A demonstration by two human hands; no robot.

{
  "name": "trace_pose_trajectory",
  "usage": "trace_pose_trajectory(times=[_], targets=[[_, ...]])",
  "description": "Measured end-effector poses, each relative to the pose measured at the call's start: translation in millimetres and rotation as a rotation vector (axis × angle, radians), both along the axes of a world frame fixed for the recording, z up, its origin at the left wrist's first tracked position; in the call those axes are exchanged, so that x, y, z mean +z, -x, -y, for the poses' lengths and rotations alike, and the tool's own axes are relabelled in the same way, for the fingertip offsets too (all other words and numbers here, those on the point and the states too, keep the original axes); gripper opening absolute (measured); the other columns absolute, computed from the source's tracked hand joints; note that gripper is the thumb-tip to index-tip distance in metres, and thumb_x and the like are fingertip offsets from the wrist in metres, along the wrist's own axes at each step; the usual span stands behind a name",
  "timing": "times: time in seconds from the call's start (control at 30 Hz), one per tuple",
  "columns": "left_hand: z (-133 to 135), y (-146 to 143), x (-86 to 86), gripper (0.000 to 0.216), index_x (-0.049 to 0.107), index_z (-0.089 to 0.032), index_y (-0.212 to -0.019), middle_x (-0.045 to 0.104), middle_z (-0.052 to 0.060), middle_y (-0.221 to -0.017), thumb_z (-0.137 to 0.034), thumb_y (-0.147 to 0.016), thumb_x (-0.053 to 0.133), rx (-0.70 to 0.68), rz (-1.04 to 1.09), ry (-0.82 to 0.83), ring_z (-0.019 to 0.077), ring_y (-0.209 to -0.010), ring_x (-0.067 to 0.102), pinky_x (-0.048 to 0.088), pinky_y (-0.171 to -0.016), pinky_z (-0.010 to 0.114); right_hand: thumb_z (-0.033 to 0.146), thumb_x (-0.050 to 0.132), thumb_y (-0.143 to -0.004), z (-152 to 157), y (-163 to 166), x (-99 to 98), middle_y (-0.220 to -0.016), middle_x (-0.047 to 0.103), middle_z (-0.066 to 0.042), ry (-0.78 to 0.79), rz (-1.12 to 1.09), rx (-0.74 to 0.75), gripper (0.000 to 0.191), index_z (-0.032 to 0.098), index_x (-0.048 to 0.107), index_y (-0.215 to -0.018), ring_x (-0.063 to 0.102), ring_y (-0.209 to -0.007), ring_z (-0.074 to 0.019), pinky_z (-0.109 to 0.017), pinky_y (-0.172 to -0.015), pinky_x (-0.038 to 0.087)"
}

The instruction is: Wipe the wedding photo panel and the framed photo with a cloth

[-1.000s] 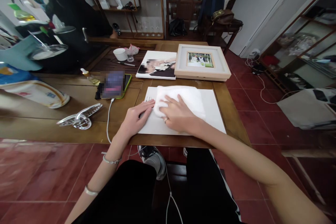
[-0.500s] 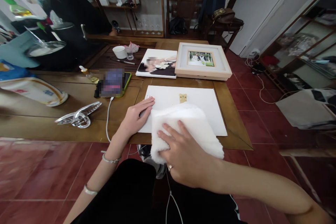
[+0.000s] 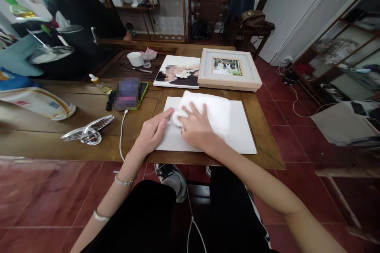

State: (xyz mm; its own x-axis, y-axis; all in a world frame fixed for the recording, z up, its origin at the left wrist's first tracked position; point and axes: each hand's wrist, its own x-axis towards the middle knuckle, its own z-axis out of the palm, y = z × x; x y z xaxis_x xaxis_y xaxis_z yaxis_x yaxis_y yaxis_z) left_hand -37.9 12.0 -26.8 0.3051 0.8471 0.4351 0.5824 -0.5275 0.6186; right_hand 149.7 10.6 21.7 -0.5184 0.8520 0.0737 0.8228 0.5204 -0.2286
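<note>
The white cloth (image 3: 218,108) lies on the white board (image 3: 239,136) beneath the right hand (image 3: 195,127), its fingers spread. The left hand (image 3: 152,131) rests empty on the board's left edge. Wiping seems unfinished; how much remains, I cannot tell. Beyond lie a photo panel (image 3: 182,82) and picture frame (image 3: 249,72).

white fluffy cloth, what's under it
A flat white rectangular board lies under the white fluffy cloth, on a brown wooden table; the board's right edge shows. The stretch beneath the cloth and right hand is covered, so its surface cannot be seen.
</note>
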Motion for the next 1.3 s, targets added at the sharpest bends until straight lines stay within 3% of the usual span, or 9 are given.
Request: trace_pose_trajectory(times=[0.17,0.27,0.4,0.53,0.67,0.77,1.03,1.17,1.3], targets=[[3.0,1.5,1.2,0.053,0.047,-0.016,-0.142,0.048,0.007,-0.146,-0.040,-0.102,0.022,0.012,0.064,-0.053,0.0206,-0.137,0.043,0.032,-0.116,0.036,0.014,0.047,-0.083,26.2,7.8,6.4,-0.138,0.057,-0.012,0.003,-0.074,0.333,0.029,0.017,0.069,-0.101,0.032,-0.140,-0.0333,-0.065,-0.112,0.016],[2.3,1.3,0.2,0.054,0.047,-0.016,-0.142,0.047,0.007,-0.147,-0.041,-0.102,0.021,0.018,0.043,-0.066,0.0211,-0.138,0.041,0.030,-0.117,0.037,0.013,0.049,-0.080,42.4,-2.9,17.6,-0.130,0.063,-0.013,0.047,-0.055,0.414,0.026,0.016,0.069,-0.097,0.040,-0.136,-0.0312,-0.061,-0.112,0.021],[-0.1,0.2,-1.9,0.052,0.052,-0.012,-0.138,0.054,0.011,-0.141,-0.039,-0.102,0.026,0.026,-0.001,-0.052,0.0237,-0.132,0.049,0.037,-0.113,0.039,0.012,0.048,-0.079,42.8,-22.9,28.2,-0.119,0.068,-0.016,0.099,-0.004,0.275,0.024,0.017,0.069,-0.091,0.045,-0.133,-0.0296,-0.056,-0.111,0.026],[-2.4,-1.5,-3.1,0.044,0.065,-0.012,-0.123,0.060,0.012,-0.133,-0.036,-0.100,0.036,0.004,-0.038,-0.016,0.0246,-0.126,0.055,0.041,-0.110,0.042,0.014,0.044,-0.083,10.9,-35.7,28.3,-0.123,0.064,-0.021,0.121,0.067,0.071,0.024,0.016,0.066,-0.092,0.046,-0.131,-0.0317,-0.054,-0.109,0.027],[-3.8,-2.4,-4.0,0.040,0.068,-0.011,-0.117,0.064,0.013,-0.127,-0.034,-0.098,0.041,-0.011,-0.024,-0.009,0.0245,-0.124,0.057,0.043,-0.109,0.043,0.015,0.041,-0.082,-32.5,-31.4,27.8,-0.102,0.070,-0.016,0.080,0.051,0.055,0.023,0.017,0.063,-0.088,0.059,-0.110,-0.0307,-0.045,-0.094,0.039],[-4.5,-2.4,-4.4,0.037,0.070,-0.011,-0.114,0.065,0.013,-0.126,-0.033,-0.096,0.045,-0.001,-0.016,-0.006,0.0249,-0.122,0.059,0.044,-0.109,0.042,0.015,0.041,-0.079,-59.7,-14.1,27.2,-0.095,0.071,-0.012,0.082,-0.003,0.062,0.020,0.019,0.060,-0.083,0.061,-0.095,-0.0272,-0.036,-0.081,0.040],[-4.4,-2.7,-3.1,0.036,0.071,-0.011,-0.113,0.067,0.013,-0.123,-0.033,-0.095,0.048,0.019,-0.019,-0.008,0.0261,-0.118,0.061,0.047,-0.106,0.041,0.017,0.042,-0.076,-88.9,29.4,20.6,-0.097,0.069,-0.009,0.107,-0.100,0.093,0.016,0.020,0.057,-0.081,0.060,-0.089,-0.0258,-0.031,-0.072,0.036],[-4.2,-3.0,-3.1,0.035,0.070,-0.012,-0.114,0.066,0.011,-0.125,-0.032,-0.095,0.048,0.010,-0.003,0.001,0.0255,-0.120,0.060,0.045,-0.108,0.042,0.020,0.043,-0.078,-78.5,4.2,24.8,-0.087,0.066,-0.009,0.131,-0.103,0.030,0.010,0.020,0.052,-0.075,0.058,-0.080,-0.0247,-0.030,-0.067,0.035],[-4.4,-2.6,-4.8,0.035,0.069,-0.011,-0.115,0.065,0.012,-0.126,-0.030,-0.095,0.048,0.004,0.007,0.004,0.0244,-0.121,0.059,0.043,-0.110,0.042,0.022,0.042,-0.080,-68.8,-47.7,27.1,-0.078,0.060,-0.007,0.147,-0.101,-0.041,0.010,0.021,0.045,-0.070,0.056,-0.080,-0.0252,-0.031,-0.065,0.034]])
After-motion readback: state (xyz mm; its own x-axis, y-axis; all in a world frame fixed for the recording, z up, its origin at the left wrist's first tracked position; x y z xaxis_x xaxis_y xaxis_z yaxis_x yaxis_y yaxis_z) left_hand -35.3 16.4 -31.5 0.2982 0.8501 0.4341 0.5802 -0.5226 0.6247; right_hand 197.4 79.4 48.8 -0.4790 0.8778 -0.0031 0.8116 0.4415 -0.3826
